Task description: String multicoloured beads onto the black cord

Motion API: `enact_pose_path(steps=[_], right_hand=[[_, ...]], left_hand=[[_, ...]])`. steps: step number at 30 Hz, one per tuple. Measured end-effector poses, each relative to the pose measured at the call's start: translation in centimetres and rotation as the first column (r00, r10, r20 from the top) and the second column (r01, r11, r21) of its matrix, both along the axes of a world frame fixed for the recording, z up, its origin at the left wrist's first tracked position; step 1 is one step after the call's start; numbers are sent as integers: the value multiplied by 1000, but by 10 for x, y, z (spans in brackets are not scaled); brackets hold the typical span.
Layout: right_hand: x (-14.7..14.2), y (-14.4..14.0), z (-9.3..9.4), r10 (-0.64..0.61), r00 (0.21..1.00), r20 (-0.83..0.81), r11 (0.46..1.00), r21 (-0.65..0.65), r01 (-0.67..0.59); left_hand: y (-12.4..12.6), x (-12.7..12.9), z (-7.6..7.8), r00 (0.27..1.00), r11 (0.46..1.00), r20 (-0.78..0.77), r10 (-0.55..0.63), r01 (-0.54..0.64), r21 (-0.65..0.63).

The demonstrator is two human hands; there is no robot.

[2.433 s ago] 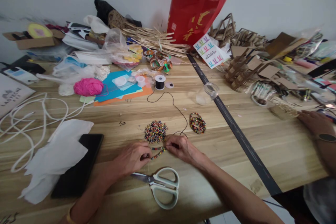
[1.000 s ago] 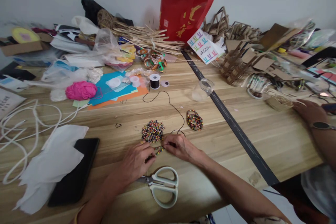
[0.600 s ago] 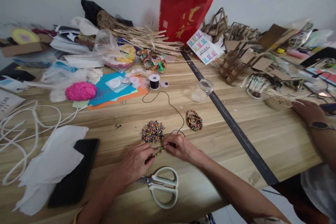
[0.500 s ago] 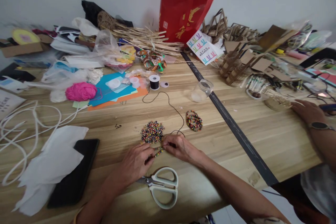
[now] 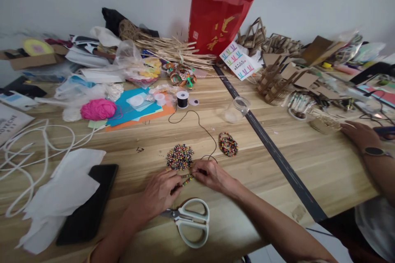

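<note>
Bead strand (image 5: 186, 179) half-hidden between fingers (image 5: 176, 180)

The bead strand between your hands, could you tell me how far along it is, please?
Done: finished bracelets lie stacked beside the black cord. In hand: left hand and right hand pinch a short bead strand. Left: a pile of loose beads remains unstrung.

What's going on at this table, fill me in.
A person is stringing beads. The left hand and right hand pinch a short beaded strand between them, just below a pile of loose beads. Black cord runs back to a spool. Finished bracelets and scissors lie close by. Another person's hand rests at the right.
</note>
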State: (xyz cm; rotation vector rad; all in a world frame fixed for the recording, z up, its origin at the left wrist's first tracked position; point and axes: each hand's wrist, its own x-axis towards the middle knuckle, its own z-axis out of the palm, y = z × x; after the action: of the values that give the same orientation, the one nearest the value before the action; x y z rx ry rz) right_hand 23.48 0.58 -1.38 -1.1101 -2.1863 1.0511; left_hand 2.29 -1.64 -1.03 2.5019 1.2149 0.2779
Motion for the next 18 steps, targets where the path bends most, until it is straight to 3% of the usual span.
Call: enact_pose_path(steps=[6, 12, 18], right_hand=[[2, 1, -3, 17, 1000, 4, 1000, -5, -17], [1, 0, -1, 22, 998, -55, 999, -26, -24], [-7, -9, 6, 13, 992, -124, 998, -60, -21]], left_hand=[[0, -1, 2, 999, 998, 50, 16, -14, -59], [3, 2, 1, 928, 988, 345, 141, -109, -111], [3, 7, -6, 880, 992, 467, 90, -38, -119]])
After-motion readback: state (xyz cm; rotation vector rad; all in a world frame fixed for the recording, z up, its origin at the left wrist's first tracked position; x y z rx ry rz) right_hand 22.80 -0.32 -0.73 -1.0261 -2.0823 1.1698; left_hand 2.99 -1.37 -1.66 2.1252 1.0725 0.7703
